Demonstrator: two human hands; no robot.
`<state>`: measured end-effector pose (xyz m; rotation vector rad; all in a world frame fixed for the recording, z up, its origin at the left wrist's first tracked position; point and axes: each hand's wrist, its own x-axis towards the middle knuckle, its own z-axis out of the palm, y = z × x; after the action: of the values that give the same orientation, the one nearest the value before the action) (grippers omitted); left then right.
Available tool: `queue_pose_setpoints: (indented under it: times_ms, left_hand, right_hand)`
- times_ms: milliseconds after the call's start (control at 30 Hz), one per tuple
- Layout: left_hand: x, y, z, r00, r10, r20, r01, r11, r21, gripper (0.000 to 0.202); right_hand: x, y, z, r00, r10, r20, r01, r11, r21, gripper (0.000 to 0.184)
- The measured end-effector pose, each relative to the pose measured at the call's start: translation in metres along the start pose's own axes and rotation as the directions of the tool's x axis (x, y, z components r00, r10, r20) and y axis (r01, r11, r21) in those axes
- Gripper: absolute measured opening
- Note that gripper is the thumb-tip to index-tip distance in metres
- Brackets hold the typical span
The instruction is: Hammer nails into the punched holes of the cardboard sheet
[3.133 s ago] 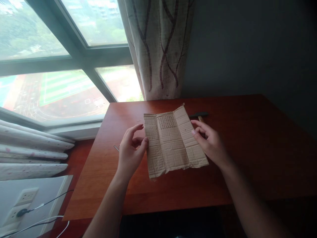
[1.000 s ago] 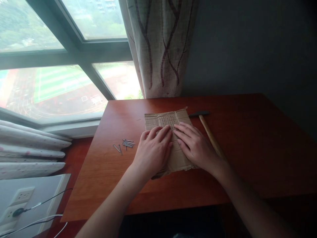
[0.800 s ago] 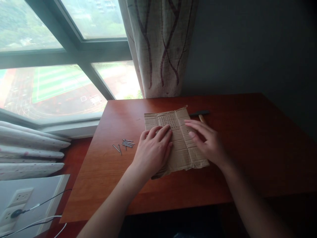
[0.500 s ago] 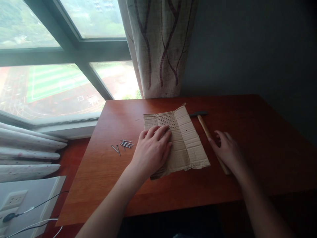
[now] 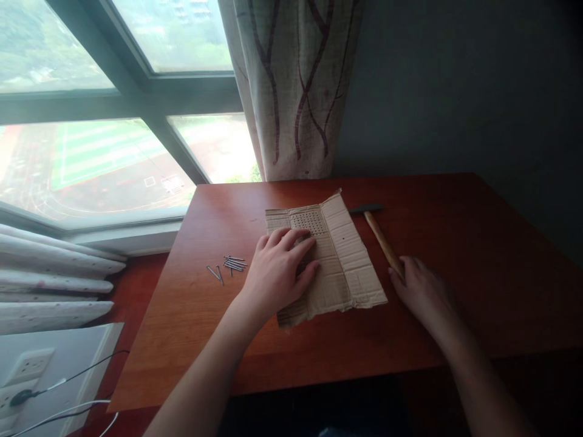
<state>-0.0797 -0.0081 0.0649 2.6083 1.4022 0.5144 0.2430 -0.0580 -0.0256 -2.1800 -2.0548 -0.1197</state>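
Observation:
My left hand lies palm down on a sheet of creased brown cardboard, its thumb apart from the fingers. Just beyond the fingertips, the cardboard has a block of small punched holes. On the right, my right hand is wrapped around the lower part of a hammer's wooden handle. The hammer's dark metal head rests on the table, its left end close to the cardboard's edge. Several loose nails lie left of my left hand. What is under my left palm is hidden.
Everything lies on a reddish-brown wooden table. A window and a patterned curtain stand behind it. At the lower left are a wall socket with a black plug and cables.
My right hand, earlier loosely over the handle with fingers apart, has closed around it lower down. My left thumb has spread slightly from the fingers. The cardboard stays in place.

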Motion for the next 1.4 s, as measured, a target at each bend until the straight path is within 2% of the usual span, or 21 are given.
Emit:
queue_pose_setpoints:
  times_ms: [133, 233, 267, 333, 400, 433, 533, 600, 667, 767, 900, 1000, 1067, 1267, 1400]
  left_hand:
    - [-0.001, -0.001, 0.000, 1.000, -0.005, -0.005, 0.005, 1.000, -0.015, 0.036]
    - [-0.002, -0.002, 0.000, 1.000, -0.006, -0.004, 0.006, 1.000, -0.022, 0.035]
    - [-0.002, -0.002, 0.000, 1.000, -0.006, -0.005, 0.006, 1.000, -0.023, 0.035]
    - [-0.002, -0.002, 0.000, 1.000, -0.005, -0.009, 0.005, 1.000, -0.025, 0.035]
    - [-0.002, -0.002, 0.001, 1.000, -0.005, -0.011, 0.004, 1.000, -0.026, 0.035]
    - [-0.002, -0.002, 0.001, 1.000, -0.004, -0.012, 0.004, 1.000, -0.027, 0.035]
    - [-0.002, -0.002, 0.001, 1.000, -0.001, -0.014, 0.000, 1.000, -0.027, 0.035]
    - [-0.002, -0.002, 0.002, 1.000, 0.002, -0.014, -0.002, 1.000, -0.026, 0.035]
    - [-0.002, -0.002, 0.002, 1.000, 0.003, -0.014, -0.004, 1.000, -0.022, 0.035]
    - [-0.002, -0.002, 0.002, 1.000, 0.003, -0.022, -0.003, 1.000, -0.019, 0.034]
    - [-0.002, -0.001, 0.002, 1.000, 0.002, -0.031, -0.002, 1.000, -0.022, 0.033]
    - [-0.002, -0.002, 0.003, 1.000, -0.002, -0.031, 0.001, 1.000, -0.021, 0.034]
    - [-0.002, -0.002, 0.003, 1.000, -0.002, -0.024, 0.002, 1.000, -0.023, 0.034]
    - [-0.003, -0.001, 0.002, 1.000, -0.005, -0.004, 0.004, 1.000, -0.022, 0.035]
    - [-0.002, 0.000, 0.001, 1.000, -0.003, 0.006, 0.003, 1.000, -0.012, 0.035]
  right_hand:
    - [0.009, 0.002, -0.001, 0.998, 0.057, -0.023, -0.052, 0.984, 0.168, 0.027]
    - [0.015, 0.007, -0.001, 0.984, 0.168, 0.051, -0.174, 0.892, 0.417, 0.021]
    - [0.016, 0.008, -0.002, 0.971, 0.213, 0.105, -0.236, 0.817, 0.526, 0.022]
    - [0.017, 0.005, -0.006, 0.939, 0.267, 0.216, -0.337, 0.589, 0.735, 0.029]
    - [0.016, -0.002, -0.014, 0.922, 0.287, 0.260, -0.355, 0.356, 0.865, 0.034]
    - [0.016, -0.007, -0.019, 0.920, 0.301, 0.251, -0.336, 0.275, 0.901, 0.035]
    - [0.021, -0.024, -0.038, 0.939, 0.318, 0.132, -0.179, 0.122, 0.976, 0.025]
    - [0.030, -0.034, -0.048, 0.960, 0.274, 0.054, -0.062, 0.023, 0.998, 0.016]
    - [0.042, -0.043, -0.057, 0.978, 0.203, 0.039, -0.026, -0.068, 0.997, 0.015]
    - [0.060, -0.052, -0.062, 0.979, 0.205, -0.001, 0.022, -0.097, 0.995, 0.037]
    - [0.076, -0.058, -0.057, 0.941, 0.288, -0.181, 0.190, -0.006, 0.982, 0.051]
    - [0.082, -0.061, -0.046, 0.954, 0.209, -0.213, 0.204, 0.065, 0.977, 0.056]
    - [0.084, -0.063, -0.038, 0.962, 0.179, -0.208, 0.198, 0.075, 0.977, 0.060]
    - [0.093, -0.065, -0.021, 0.956, 0.258, -0.139, 0.159, -0.057, 0.986, 0.060]
    - [0.096, -0.063, -0.018, 0.964, 0.245, -0.107, 0.141, -0.129, 0.982, 0.060]
